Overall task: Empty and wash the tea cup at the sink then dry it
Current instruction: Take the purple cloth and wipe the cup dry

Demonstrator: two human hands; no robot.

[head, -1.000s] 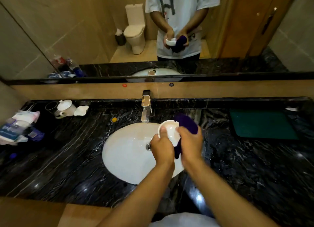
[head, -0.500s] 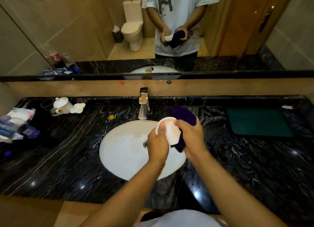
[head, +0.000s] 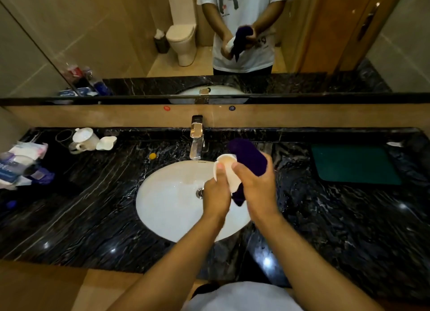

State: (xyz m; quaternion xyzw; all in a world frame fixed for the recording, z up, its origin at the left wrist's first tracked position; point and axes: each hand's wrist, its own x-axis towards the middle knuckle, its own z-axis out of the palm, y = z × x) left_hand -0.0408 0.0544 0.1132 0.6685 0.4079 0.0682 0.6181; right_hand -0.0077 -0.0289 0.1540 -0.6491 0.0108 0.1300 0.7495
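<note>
- Head view: there is one tea cup, white, held in the air over the right part of the one white sink, in front of the one tap.
- The cup lies tilted: its open mouth points up and toward the back edge of the counter, and its long axis runs from the mouth at the back down toward the person at the front.
- Two hands are in view. The left hand has its fingers closed around the lower body of the cup, with the thumb pressed on the rim.
- The right hand has its fingers closed on one dark purple cloth, which is pressed against the right side of the cup; one end of the cloth stands up behind the hand and the other hangs below the cup.
- Near the back left corner of the counter stands one white teapot, with one small white dish just beside it.
- At the left edge lies a heap of packets and bottles; I cannot count them.
- Toward the back right corner lies one green mat.
- One small yellow thing lies between the teapot and the tap.
</note>
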